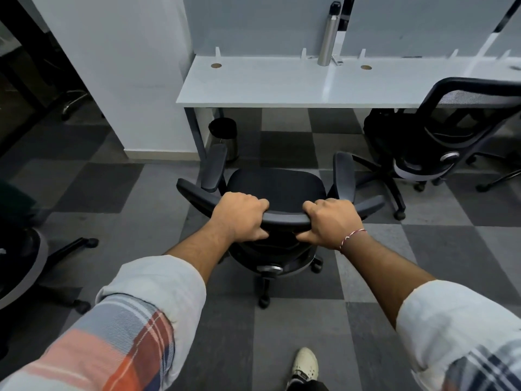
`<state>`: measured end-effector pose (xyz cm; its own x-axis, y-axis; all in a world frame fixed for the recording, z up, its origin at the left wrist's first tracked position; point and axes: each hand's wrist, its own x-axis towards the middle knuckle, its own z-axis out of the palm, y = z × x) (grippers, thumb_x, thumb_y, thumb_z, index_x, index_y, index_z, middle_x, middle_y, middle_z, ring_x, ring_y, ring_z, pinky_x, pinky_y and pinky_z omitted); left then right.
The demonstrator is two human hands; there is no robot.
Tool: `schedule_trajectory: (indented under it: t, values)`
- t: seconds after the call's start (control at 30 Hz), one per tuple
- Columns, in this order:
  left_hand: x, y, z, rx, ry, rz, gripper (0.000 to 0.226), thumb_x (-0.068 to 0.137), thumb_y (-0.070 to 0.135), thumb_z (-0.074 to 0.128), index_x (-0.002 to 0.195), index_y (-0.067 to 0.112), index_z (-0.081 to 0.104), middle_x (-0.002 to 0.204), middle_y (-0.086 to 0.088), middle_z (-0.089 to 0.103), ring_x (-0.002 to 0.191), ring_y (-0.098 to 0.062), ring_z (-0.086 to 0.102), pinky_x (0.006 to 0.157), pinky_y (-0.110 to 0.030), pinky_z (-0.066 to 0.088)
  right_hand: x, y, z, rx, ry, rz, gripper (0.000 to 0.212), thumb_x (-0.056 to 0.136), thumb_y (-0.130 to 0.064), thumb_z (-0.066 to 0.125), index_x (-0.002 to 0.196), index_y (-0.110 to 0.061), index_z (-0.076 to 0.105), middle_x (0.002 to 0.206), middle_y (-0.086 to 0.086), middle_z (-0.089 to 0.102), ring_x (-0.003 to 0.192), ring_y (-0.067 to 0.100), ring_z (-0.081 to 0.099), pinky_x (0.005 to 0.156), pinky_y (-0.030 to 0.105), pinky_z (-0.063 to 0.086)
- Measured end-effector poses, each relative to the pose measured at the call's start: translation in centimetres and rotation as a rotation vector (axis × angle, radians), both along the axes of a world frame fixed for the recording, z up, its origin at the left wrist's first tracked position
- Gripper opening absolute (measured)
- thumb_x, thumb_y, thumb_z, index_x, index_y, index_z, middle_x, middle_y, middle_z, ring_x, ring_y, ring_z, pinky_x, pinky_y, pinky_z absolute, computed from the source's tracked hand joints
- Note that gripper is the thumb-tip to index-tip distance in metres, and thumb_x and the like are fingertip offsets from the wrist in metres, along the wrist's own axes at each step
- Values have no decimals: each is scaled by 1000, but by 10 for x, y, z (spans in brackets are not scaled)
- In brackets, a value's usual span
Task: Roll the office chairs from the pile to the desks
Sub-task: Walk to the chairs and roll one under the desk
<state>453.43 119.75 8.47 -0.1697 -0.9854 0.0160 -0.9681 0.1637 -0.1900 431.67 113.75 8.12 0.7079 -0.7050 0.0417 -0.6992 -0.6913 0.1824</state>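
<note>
1. Office chair (276,184), one in hand: it stands on its castors on the carpet tiles (296,334), near the left end of the desk (267,83) but apart from it, with the seat facing the desk and not yet under it. Its two armrests (215,167) point toward the far side.
2. Left hand (239,215): it grips the top rail (284,219) of the backrest. The fingers lie pressed together and curl over the rail's far edge, and the thumb wraps under the near edge.
3. Right hand (331,221): it holds the same rail just to the right, in the same way, with fingers together over the top and thumb below. One red-and-white thread (352,237) circles the wrist.
4. Second chair (462,101), one, at the right: it has a mesh back and its seat is tucked under the desk.
5. Third chair (19,266), one, cut off by the left edge, near the viewer.
6. Chrome star base (74,101), one, in the dark far left; what it carries cannot be told.
7. Desk: one long white top with two round cable holes (216,65) and grey divider panels behind.
8. Steel bottle (328,38), one, upright on the far edge of the desk, with a black cap.
9. Waste bin (225,136), one, on the floor under the desk's left end.
10. Rolled plaid sleeves (127,320), two, and one white shoe (306,362) at the near edge.
</note>
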Motion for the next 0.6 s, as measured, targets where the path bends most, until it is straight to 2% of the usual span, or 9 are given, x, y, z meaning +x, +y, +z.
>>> schedule_trajectory:
  t: [0.13, 0.33, 0.43, 0.5, 0.6]
  values:
    - [-13, -53, 1, -31, 22, 12, 56, 73, 82, 52, 79, 26, 50, 74, 8, 61, 70, -18, 60, 56, -30, 34, -11, -53, 5, 0, 11, 4, 52, 77, -69, 58, 94, -21, 51, 92, 0, 66, 86, 25, 65, 60, 31, 34]
    - [-31, -124, 1, -40, 31, 33, 58, 73, 84, 52, 79, 26, 46, 76, 7, 61, 73, -19, 63, 55, -31, 30, -26, -131, 7, 23, 20, 26, 52, 79, -68, 58, 99, -20, 53, 96, 1, 66, 89, 26, 64, 62, 32, 33]
    - [-38, -156, 4, -28, 34, 10, 63, 72, 89, 48, 78, 26, 46, 69, 9, 54, 66, -17, 58, 52, -31, 30, -34, -165, 5, 26, 14, 33, 52, 78, -69, 58, 97, -21, 53, 94, 1, 65, 87, 25, 63, 62, 32, 34]
    - [-33, -181, 6, 22, 52, -29, 68, 71, 92, 45, 82, 25, 51, 67, 10, 53, 61, -15, 53, 51, -31, 34, -38, -188, 5, 32, -2, 34, 52, 77, -69, 59, 96, -21, 53, 91, 1, 65, 85, 25, 63, 61, 32, 35]
    - [-11, -216, 5, 48, 53, -43, 71, 71, 93, 43, 90, 26, 57, 76, 9, 60, 69, -17, 60, 58, -34, 48, -41, -223, 5, 16, -4, 46, 50, 77, -69, 57, 94, -22, 53, 88, 0, 64, 82, 24, 63, 60, 31, 35]
